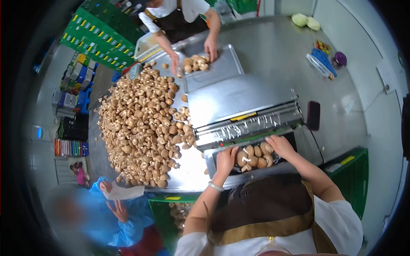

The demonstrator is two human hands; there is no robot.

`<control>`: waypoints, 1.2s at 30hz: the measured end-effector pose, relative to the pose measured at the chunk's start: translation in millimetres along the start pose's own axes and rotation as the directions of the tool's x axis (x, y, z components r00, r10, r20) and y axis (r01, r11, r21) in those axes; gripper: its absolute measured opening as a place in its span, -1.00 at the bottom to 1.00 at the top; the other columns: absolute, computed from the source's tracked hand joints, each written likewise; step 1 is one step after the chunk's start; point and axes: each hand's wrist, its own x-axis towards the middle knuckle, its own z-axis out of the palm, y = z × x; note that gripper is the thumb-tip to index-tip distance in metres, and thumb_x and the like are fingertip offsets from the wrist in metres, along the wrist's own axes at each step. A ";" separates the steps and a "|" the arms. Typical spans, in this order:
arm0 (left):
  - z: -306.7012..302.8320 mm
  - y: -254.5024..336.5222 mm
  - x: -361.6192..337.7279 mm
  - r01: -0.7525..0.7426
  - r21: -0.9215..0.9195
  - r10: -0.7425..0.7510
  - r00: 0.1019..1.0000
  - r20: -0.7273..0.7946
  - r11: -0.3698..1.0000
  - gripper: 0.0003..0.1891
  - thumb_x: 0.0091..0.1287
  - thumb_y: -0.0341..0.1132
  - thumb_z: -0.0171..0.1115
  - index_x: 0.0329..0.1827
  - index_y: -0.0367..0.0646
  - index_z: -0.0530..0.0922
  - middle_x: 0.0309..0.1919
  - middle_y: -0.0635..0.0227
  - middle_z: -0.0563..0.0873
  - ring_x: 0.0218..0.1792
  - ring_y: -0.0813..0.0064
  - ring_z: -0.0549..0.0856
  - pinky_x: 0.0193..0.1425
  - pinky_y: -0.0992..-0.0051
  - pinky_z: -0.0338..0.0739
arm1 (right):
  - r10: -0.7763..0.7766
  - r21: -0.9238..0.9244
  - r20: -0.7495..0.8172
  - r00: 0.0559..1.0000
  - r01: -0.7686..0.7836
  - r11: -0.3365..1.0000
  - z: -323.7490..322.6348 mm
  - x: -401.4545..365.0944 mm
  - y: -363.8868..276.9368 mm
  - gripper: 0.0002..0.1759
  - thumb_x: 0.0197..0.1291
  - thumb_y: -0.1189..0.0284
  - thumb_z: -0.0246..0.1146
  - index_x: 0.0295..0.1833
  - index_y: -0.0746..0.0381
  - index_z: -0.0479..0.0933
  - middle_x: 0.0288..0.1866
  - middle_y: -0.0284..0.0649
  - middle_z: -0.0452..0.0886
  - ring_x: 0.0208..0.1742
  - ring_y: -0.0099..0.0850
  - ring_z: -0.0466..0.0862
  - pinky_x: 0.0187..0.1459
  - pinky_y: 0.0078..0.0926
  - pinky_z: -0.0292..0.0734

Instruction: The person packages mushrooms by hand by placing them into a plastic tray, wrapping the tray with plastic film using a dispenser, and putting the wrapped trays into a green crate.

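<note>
Brown mushrooms [254, 158] lie packed together in a black tray [238, 169] close to my body, at the front of a metal wrapping machine [243, 96]. My left hand [226, 161] grips the left end of this tray. At its right end my right hand [279, 147] holds on, with its fingers on the far corner. Shiny clear film [256, 123] lies across the machine just beyond my hands. A large heap of loose mushrooms [139, 123] covers the steel table to the left.
Across the table, a person's hands [211, 47] touch mushrooms on a metal tray [230, 64]. A person in blue sleeves [128, 228] holds paper at the lower left. A dark phone [313, 115] and a cable lie right of the machine. Green crates [96, 38] stand behind.
</note>
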 end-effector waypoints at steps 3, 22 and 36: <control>-0.7 12.3 -17.0 0.063 -0.029 -0.066 0.988 -0.137 0.998 -0.72 0.39 -0.14 0.32 -0.26 -0.22 0.60 -0.51 0.02 0.70 -0.44 0.00 0.71 -0.36 0.16 0.54 | 0.206 -0.002 -0.049 0.977 -0.207 0.978 -5.8 -21.6 0.8 -0.62 0.43 0.15 0.15 -0.22 0.29 0.52 -0.41 0.12 0.64 -0.26 0.15 0.66 -0.22 0.04 0.53; 46.2 11.5 -18.3 -0.445 0.326 0.463 0.886 0.026 0.834 -0.70 0.24 -0.54 0.22 0.03 -0.08 0.57 -0.30 0.26 0.66 -0.42 0.26 0.70 -0.34 0.28 0.60 | 0.418 0.260 -0.668 0.616 -0.334 0.906 72.8 -144.9 84.6 -0.85 0.43 0.45 0.15 0.00 0.24 0.36 -0.33 0.00 0.63 -0.30 0.03 0.67 -0.27 -0.23 0.52; -34.4 118.4 -84.9 0.356 -0.909 0.704 0.588 0.398 0.217 -0.59 0.55 -0.28 0.13 0.37 -0.18 0.29 -0.16 0.43 0.48 -0.10 0.62 0.49 0.11 0.54 0.42 | -0.197 0.390 0.612 0.766 -0.076 0.918 -6.2 -152.7 -77.6 -0.82 0.35 0.47 0.13 -0.06 0.29 0.58 -0.19 -0.18 0.65 -0.29 -0.30 0.65 -0.21 -0.42 0.54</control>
